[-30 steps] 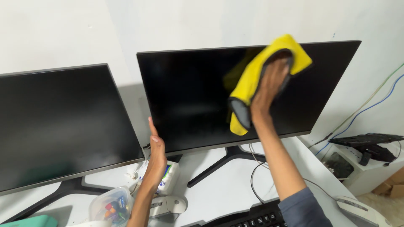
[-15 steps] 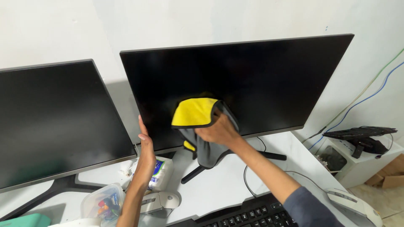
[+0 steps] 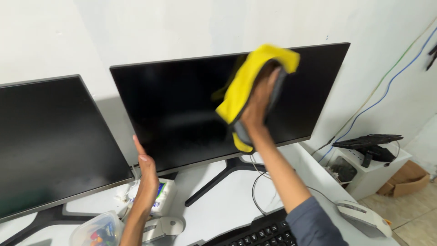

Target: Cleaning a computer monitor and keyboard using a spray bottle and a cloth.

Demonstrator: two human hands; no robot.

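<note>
White wall backs a white desk (image 3: pixel 227 209) with two dark monitors. Right hand (image 3: pixel 257 105) presses a yellow cloth (image 3: pixel 243 86) flat against the upper right of the right-hand monitor (image 3: pixel 182 109), fingers spread under the fold. Left hand (image 3: pixel 144 171) braces that monitor's lower left edge, fingers straight and together. By the look of it, wiping is midway; the left monitor (image 3: pixel 50 141) stands untouched beside it, keyboard (image 3: pixel 255 232) nearest.

Looks like a small home office: two dark monitors (image 3: pixel 218 105) side by side on a white bench (image 3: pixel 227 205), black keyboard (image 3: pixel 255 232), loose cables (image 3: pixel 378 95) along plain wall.
</note>
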